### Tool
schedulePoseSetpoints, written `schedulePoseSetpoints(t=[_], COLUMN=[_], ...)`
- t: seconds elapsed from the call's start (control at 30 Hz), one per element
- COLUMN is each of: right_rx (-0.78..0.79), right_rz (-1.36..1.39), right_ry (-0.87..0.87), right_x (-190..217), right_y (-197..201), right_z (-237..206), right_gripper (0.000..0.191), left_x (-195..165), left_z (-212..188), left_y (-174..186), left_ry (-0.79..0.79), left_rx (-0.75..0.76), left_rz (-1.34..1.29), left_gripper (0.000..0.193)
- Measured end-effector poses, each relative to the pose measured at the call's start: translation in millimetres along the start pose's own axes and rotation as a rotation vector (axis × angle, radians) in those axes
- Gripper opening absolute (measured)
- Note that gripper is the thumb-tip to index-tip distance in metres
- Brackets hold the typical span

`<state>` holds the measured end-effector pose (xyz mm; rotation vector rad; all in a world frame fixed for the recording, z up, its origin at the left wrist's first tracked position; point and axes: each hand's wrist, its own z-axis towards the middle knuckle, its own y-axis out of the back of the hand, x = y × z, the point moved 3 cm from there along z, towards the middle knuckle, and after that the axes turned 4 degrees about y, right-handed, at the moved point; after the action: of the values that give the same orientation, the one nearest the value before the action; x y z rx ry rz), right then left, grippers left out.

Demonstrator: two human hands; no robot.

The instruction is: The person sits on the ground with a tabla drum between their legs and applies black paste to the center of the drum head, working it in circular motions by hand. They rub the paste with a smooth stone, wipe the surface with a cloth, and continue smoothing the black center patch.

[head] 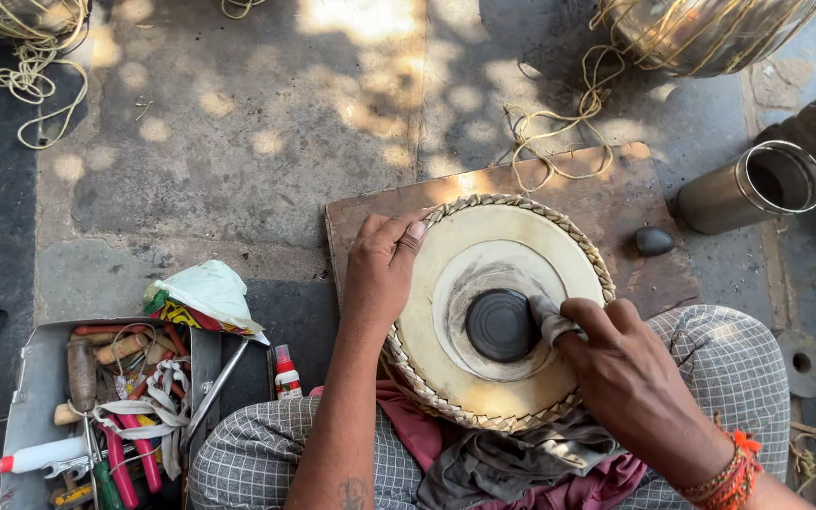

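On a stone floor (238, 142), one wooden board (616, 203) carries one drumhead (446, 331). The left hand (380, 274) grips its braided rim; right hand (630, 378) fingers (587, 321) pinch one grey cloth (548, 319) beside its one black centre spot (501, 325).

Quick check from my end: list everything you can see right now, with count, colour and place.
Drum head: one, cream with black centre patch, braided rim, on lap.
Board: one, brown, under drum head.
Stone: one, dark, on board.
Steel cup: one, silver, right of board.
Toolbox: one, grey, lower left, full of tools.
Glue bottle: one, red-capped, beside toolbox.
Cord: yellow, upper left and upper right.
Cloth: one, grey, on the black patch.
Left hand: grips drum rim.
Right hand: presses cloth.
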<state>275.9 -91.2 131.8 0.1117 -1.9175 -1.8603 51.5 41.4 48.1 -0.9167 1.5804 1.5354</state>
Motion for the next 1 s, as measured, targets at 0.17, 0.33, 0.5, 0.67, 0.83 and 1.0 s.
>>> schedulePoseSetpoints(t=[0.17, 0.33, 0.5, 0.67, 0.83, 1.0], right_rx=[-0.028, -0.044, -0.041, -0.065, -0.056, 0.019], right_rz=[0.016, 0.066, 0.162, 0.252, 1.077, 1.771], right_ry=[-0.044, -0.088, -0.143, -0.066, -0.077, 0.058], right_x=[10.9, 18.6, 30.6, 26.9, -1.2, -3.8], right_y=[-7.1, -16.8, -29.3, -37.8, -33.2, -10.5], right_z=[-12.0, -21.7, -33.2, -28.8, -43.2, -82.2], right_gripper=[0.040, 0.029, 0.028, 0.021, 0.036, 0.046], left_x=[0.7, 10.4, 23.5, 40.0, 58.1, 30.3], left_z=[0.1, 2.7, 9.9, 8.5, -41.7, -104.4], left_y=[0.8, -1.6, -5.6, -4.4, -8.8, -0.9], left_ry=[-0.073, -0.075, -0.059, -0.089, -0.038, -0.130], left_rx=[-0.031, -0.053, -0.077, -0.160, -0.391, -0.434], left_rz=[-0.046, 0.005, 0.023, 0.039, 0.051, 0.200], left_gripper=[0.027, 0.026, 0.025, 0.028, 0.024, 0.037])
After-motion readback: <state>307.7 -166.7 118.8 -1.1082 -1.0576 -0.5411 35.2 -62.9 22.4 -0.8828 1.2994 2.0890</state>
